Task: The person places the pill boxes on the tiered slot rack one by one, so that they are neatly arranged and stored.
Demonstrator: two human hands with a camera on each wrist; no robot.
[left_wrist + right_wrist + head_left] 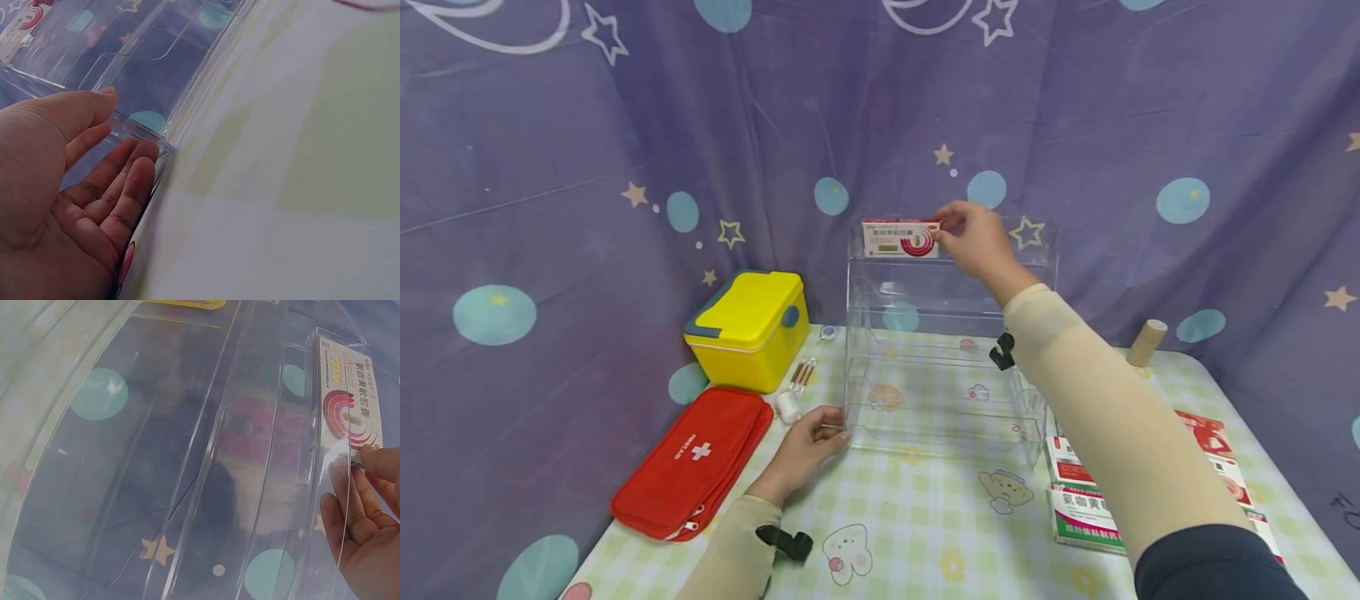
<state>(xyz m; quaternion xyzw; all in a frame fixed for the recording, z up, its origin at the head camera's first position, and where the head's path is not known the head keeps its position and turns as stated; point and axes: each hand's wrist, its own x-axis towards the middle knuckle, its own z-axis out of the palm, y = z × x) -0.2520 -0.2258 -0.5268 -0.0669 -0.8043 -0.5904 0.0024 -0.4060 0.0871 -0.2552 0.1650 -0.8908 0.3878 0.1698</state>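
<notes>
A clear acrylic tiered display rack [951, 437] stands upright on the table. On its top tier, at the left end, sits a white and red medicine box [898, 240], seen through clear plastic in the right wrist view [350, 403]. My right hand [977, 237] pinches the right end of this box between thumb and fingers. Down at the rack's lower left front corner, my left hand [808, 446] touches the edge with loosely bent fingers. The left wrist view shows those fingertips [147, 150] right at the clear corner, with the thumb held above them.
Left of the rack are a yellow lidded box [748, 321], a red first-aid pouch [692, 458], a small white bottle [788, 407] and some brown-filled sticks [802, 375]. Several medicine boxes [1082, 517] lie at the right, partly behind my right forearm. A tan roll [1147, 343] stands farther back.
</notes>
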